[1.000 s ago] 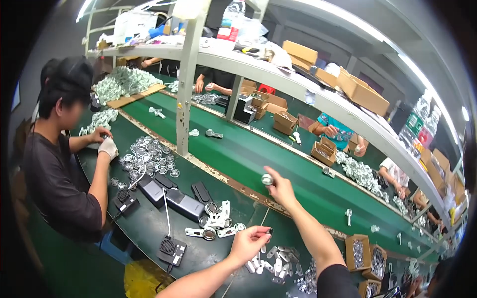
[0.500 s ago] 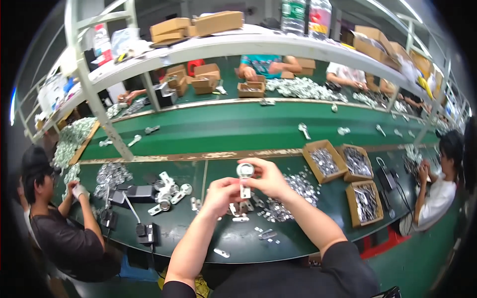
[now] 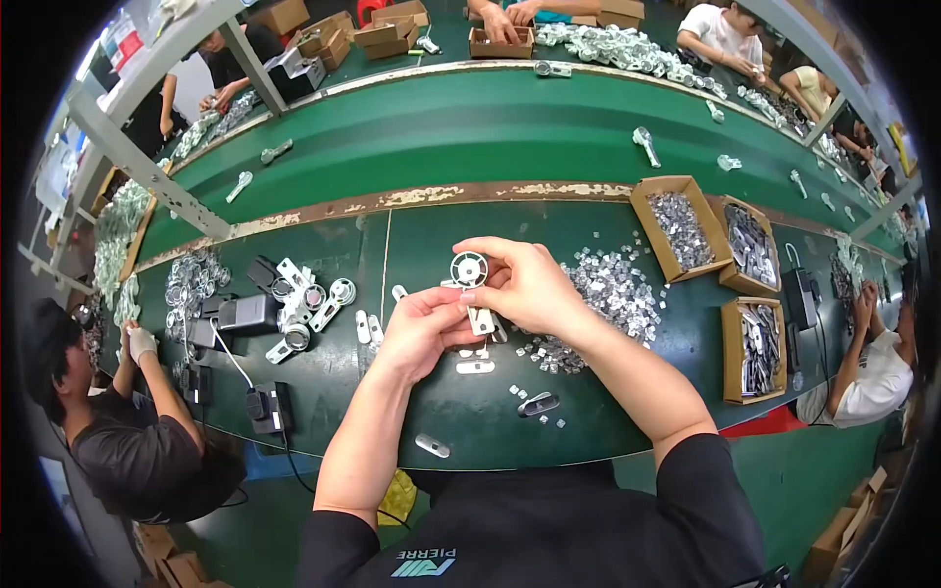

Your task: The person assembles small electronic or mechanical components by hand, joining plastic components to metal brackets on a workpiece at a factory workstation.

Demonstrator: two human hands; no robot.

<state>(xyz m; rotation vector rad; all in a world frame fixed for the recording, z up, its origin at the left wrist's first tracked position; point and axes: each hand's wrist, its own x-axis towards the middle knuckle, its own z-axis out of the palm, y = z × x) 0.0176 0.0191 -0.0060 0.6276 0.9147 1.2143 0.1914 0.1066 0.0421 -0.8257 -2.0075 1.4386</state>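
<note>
A white plastic fan housing (image 3: 470, 269), with a spoked round head and a short handle, is held upright between my two hands above the table. My left hand (image 3: 421, 331) is closed on its handle from the left. My right hand (image 3: 529, 284) grips it from the right, thumb near the handle and forefinger curved round behind the ring. Just below my hands lie white oblong pieces (image 3: 475, 367). To the right of my right hand spreads a heap of small clear and silvery pieces (image 3: 613, 294). A dark oblong piece (image 3: 538, 403) lies nearer the table's front edge.
Three cardboard boxes of small metallic parts stand right, one of them a tall box (image 3: 683, 230). Finished-looking fan bodies (image 3: 312, 302) and a black device (image 3: 250, 314) lie left. A green conveyor belt (image 3: 441, 137) runs beyond. Co-workers sit left (image 3: 137, 421) and right (image 3: 867, 363).
The view has tilted downward, so the table and belt sit higher in the picture. Both hands still hold the fan housing; its spokes now show more plainly.
</note>
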